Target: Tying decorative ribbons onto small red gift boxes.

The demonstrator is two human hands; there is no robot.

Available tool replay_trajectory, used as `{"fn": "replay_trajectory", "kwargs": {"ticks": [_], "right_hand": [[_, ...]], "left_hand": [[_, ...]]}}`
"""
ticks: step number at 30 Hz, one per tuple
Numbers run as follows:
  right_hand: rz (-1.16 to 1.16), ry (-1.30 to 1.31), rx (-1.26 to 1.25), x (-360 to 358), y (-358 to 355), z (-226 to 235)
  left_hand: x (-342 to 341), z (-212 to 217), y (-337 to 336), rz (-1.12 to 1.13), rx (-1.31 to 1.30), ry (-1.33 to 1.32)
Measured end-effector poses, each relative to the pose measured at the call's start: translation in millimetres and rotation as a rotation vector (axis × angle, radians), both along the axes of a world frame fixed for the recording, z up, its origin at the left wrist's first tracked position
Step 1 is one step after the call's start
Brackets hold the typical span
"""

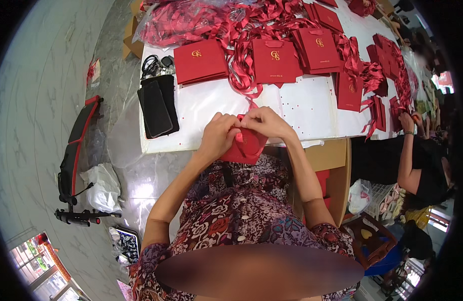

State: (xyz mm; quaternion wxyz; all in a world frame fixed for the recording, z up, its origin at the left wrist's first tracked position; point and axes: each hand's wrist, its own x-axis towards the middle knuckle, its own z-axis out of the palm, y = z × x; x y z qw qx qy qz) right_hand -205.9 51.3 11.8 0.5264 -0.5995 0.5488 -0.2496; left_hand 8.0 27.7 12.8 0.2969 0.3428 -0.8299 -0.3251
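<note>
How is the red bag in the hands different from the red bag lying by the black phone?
The held red bag is off the table, tilted and partly hidden by the left hand and right hand; the bag by the phone lies flat, untouched, showing its whole face. The held one looks bent; the other looks smooth. Both are red.

The scene is brightly and evenly lit, with soft, short shadows. Daylight comes from the near left, where a window glows, and the pale marble floor reflects a white sheen beside the white table. The tabletop is close to overexposed on its near side. Strong fisheye distortion bends the table edges and floor lines, and a black rim closes the corners. The centre is sharp; the far right edge goes soft and smeared. A blurred oval covers the near bottom centre.
</note>
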Motion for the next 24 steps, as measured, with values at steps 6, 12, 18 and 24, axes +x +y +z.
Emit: {"fn": "replay_trajectory", "kwargs": {"ticks": [6,12,18,24], "right_hand": [[-0.028,-0.129,0.025,-3.4,-3.4,-19.0],[-0.156,-0.203,0.064,11.3,-4.6,-17.7],[-0.357,-0.158,0.016,11.7,-18.4,-33.1],[-0.550,-0.129,-0.144,-1.0,-18.0,-42.6]], "left_hand": [[-4.6,4.6,1.3,-0.072,-0.046,0.038],[-4.8,8.7,-4.1,-0.054,-0.044,0.010],[-5.1,7.9,-7.8,-0.015,-0.012,-0.023],[-2.6,-11.0,-11.2,0.064,0.070,0.019]]}}
